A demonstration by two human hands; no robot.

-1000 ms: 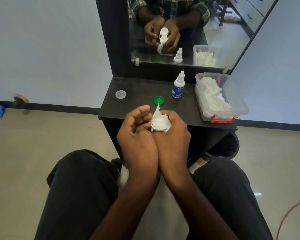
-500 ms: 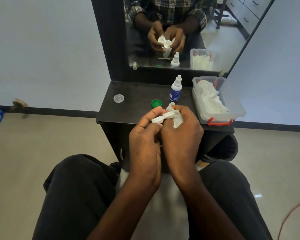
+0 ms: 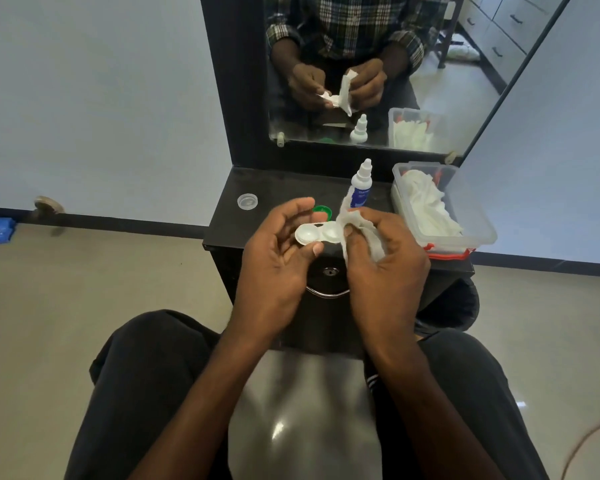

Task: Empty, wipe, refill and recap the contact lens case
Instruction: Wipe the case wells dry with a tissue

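White plastic lens case (image 3: 315, 234) is sitting uncapped, pinched in the left hand (image 3: 274, 261) while the right hand (image 3: 383, 268) is pinching a tissue (image 3: 359, 230) against its 3 o'clock well — wiping appears to be underway, refilling and recapping are remaining — bottle (image 3: 361, 185) is waiting at 12 o'clock.

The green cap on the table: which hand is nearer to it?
Left. The left hand has fingertips right beside the green cap; the right hand is farther right, holding tissue.
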